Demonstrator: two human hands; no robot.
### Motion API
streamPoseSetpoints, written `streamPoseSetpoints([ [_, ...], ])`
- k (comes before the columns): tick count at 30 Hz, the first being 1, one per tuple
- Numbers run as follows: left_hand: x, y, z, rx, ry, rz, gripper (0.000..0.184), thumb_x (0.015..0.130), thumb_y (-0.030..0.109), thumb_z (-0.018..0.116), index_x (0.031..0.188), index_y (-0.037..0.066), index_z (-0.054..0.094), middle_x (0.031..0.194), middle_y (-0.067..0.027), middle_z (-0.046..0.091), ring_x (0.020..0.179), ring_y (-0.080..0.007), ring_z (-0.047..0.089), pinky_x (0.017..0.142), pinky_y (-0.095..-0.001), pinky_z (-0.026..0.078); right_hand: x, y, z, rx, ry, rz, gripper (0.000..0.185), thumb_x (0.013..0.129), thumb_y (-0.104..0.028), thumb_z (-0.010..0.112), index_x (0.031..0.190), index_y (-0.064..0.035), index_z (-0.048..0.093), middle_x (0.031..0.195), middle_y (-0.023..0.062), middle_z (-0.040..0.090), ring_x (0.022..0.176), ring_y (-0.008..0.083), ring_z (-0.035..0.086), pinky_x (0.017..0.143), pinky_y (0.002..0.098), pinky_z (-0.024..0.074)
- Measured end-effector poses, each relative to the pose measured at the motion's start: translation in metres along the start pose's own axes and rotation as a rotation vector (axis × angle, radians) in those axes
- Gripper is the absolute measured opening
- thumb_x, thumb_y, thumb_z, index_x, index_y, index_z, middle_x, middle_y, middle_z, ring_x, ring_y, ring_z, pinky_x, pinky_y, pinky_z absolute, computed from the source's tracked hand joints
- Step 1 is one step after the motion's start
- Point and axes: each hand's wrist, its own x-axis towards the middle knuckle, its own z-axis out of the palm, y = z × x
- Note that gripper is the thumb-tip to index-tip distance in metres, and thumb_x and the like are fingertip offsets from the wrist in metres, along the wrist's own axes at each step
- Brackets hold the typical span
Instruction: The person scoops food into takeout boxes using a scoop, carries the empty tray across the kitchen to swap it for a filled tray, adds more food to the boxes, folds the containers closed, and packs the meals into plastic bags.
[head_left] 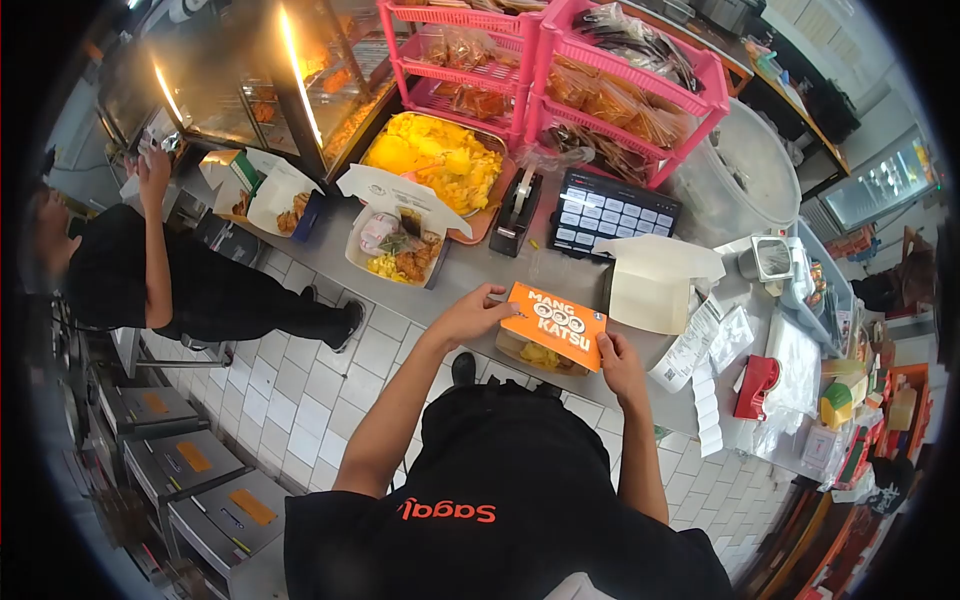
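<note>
**Q:** ok so where are your hands rn, and where's the box?

**Me:** Box is mid-frame, right by the near edge of the worktop. My hands are apart from each other, both on its orange lid: left hand pinching the left corner, right hand gripping the right side. Can't see my fingertips under the cardboard, so no clue how firm that grip is.

**Q:** Is it closed?

**Me:** Nope, the lid's over the top but yellow food shows along the side nearest me. Can't tell if any flap is tucked.

**Q:** What could go wrong?

**Me:** Spillage, mostly, I reckon. If one hand pushes harder than the other, the box could tilt toward me, and there's not much worktop on that side. Press too hard and I'd probably squash the food or crease the lid.

**Q:** Anything in the way?

**Me:** Left of centre there's an open meal box near the edge too, so a careless swing of my left arm might clip it. The open white box, right of centre, sits just beside the lid, and the loose receipts beyond it could snag if my right elbow drifts.
</note>
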Motion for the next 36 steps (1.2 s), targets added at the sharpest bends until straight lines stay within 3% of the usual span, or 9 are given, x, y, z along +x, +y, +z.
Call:
streamPoseSetpoints([
  [6,0.009,-0.019,0.01,0.183,0.057,0.113,0.047,0.092,0.03,0.061,0.123,-0.005,0.056,0.11,-0.0172,0.064,0.101,-0.0254,0.062,0.093,-0.0349,0.046,-0.009,-0.011,0.014,-0.088,0.09,-0.036,0.048,0.101,-0.038,0.038,0.112,0.0015,0.062,0.101,0.0264,0.065,0.096,0.0401,0.063,0.084,0.0429,0.0471],
  [12,0.023,-0.048,0.033,0.555,0.438,0.447,0.031,0.096,0.028,0.055,0.095,-0.003,0.059,0.09,-0.0193,0.06,0.078,-0.0323,0.06,0.072,-0.0418,0.048,-0.011,-0.007,0.012,0.0,0.137,-0.059,0.046,0.101,-0.036,0.037,0.112,0.001,0.062,0.101,0.0278,0.064,0.097,0.0459,0.06,0.084,0.0479,0.0464],
  [18,0.021,-0.061,0.04,0.6,0.507,0.523,0.03,0.097,0.026,0.055,0.093,-0.004,0.059,0.086,-0.0171,0.059,0.073,-0.03,0.06,0.068,-0.039,0.048,-0.006,0.027,0.053,-0.135,0.476,-0.25,0.034,0.1,-0.027,0.042,0.112,-0.0007,0.06,0.094,0.0209,0.058,0.09,0.0406,0.056,0.079,0.0474,0.0455],
  [22,0.025,-0.07,0.035,0.521,0.437,0.567,0.027,0.097,0.023,0.057,0.102,-0.003,0.059,0.092,-0.0162,0.059,0.071,-0.0293,0.059,0.067,-0.0386,0.049,-0.007,0.033,0.049,-0.088,0.454,-0.294,0.034,0.102,-0.024,0.04,0.116,0.0008,0.058,0.097,0.0227,0.057,0.089,0.0405,0.056,0.079,0.0447,0.0466],
  [25,0.017,-0.049,0.037,0.483,0.44,0.582,0.03,0.094,0.02,0.059,0.117,0.0,0.056,0.106,-0.0165,0.058,0.084,-0.0306,0.06,0.077,-0.0406,0.049,-0.004,0.029,0.046,-0.088,0.456,-0.288,0.031,0.098,-0.023,0.048,0.118,0.0001,0.057,0.104,0.0211,0.057,0.094,0.039,0.056,0.081,0.0417,0.0478],
  [28,0.013,-0.022,0.029,0.936,0.367,0.933,0.051,0.088,0.027,0.066,0.131,0.005,0.049,0.13,-0.0193,0.049,0.115,-0.0358,0.051,0.097,-0.0452,0.041,-0.016,0.004,0.026,-0.117,0.48,-0.467,0.036,0.09,-0.026,0.062,0.119,-0.0065,0.057,0.124,0.0198,0.051,0.114,0.0385,0.05,0.091,0.0466,0.0438],
  [30,0.009,0.01,0.026,1.082,-0.126,0.818,0.074,0.074,0.039,0.077,0.135,0.009,0.046,0.145,-0.0211,0.036,0.137,-0.0383,0.03,0.11,-0.0522,0.025,-0.018,-0.019,0.0,-0.552,-0.005,-0.751,0.059,0.074,-0.033,0.079,0.123,-0.0109,0.054,0.144,0.0201,0.037,0.135,0.0397,0.032,0.103,0.0534,0.0339],
  [33,0.018,0.031,0.028,1.243,-0.325,0.734,0.09,0.062,0.047,0.082,0.136,0.012,0.045,0.151,-0.0209,0.028,0.141,-0.0391,0.023,0.112,-0.0566,0.021,0.002,-0.036,-0.006,-0.91,-0.343,-0.657,0.08,0.06,-0.038,0.087,0.128,-0.016,0.05,0.15,0.0206,0.029,0.141,0.0384,0.023,0.105,0.06,0.0285],
  [36,0.028,0.036,0.031,1.334,-0.408,0.692,0.093,0.058,0.046,0.084,0.136,0.014,0.045,0.151,-0.0202,0.028,0.139,-0.0394,0.026,0.11,-0.058,0.022,0.018,-0.049,-0.012,-0.942,-0.359,-0.681,0.091,0.054,-0.038,0.089,0.13,-0.0119,0.046,0.145,0.0191,0.035,0.137,0.0367,0.03,0.104,0.0556,0.0314],
])
